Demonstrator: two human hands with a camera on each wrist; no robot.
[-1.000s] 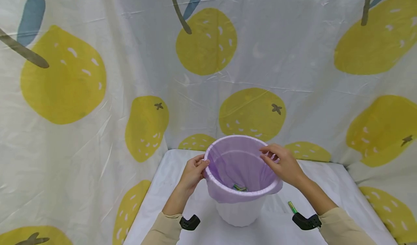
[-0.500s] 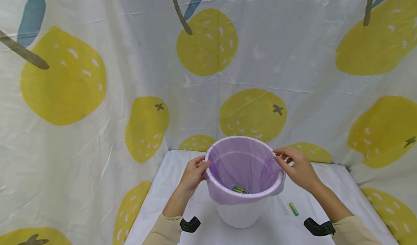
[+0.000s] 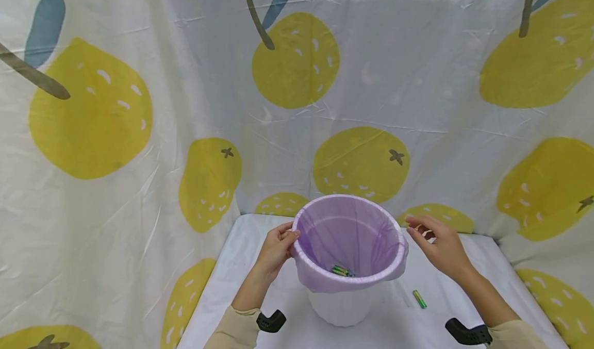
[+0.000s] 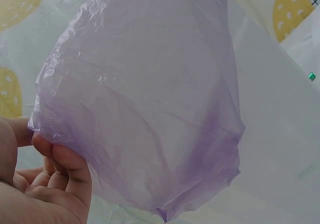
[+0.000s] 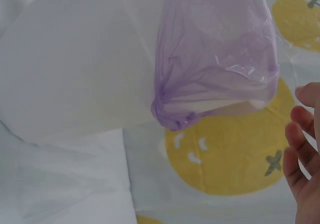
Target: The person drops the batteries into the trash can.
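A white trash bin stands upright on the table, lined with a thin purple trash bag folded down over its rim. My left hand pinches the bag-covered rim at the left, thumb on the inner side. The left wrist view also shows those fingers at the bag's edge. To the right of the rim and apart from it, my right hand hangs loosely curled with nothing in it. Several green and gold batteries lie at the bottom inside the bag.
A single green battery lies on the white-covered table, right of the bin. Behind and at both sides hangs a white curtain printed with yellow fruit.
My right hand has moved from over the bin's right rim outward to the right, off the bag. The left hand keeps its hold on the rim.
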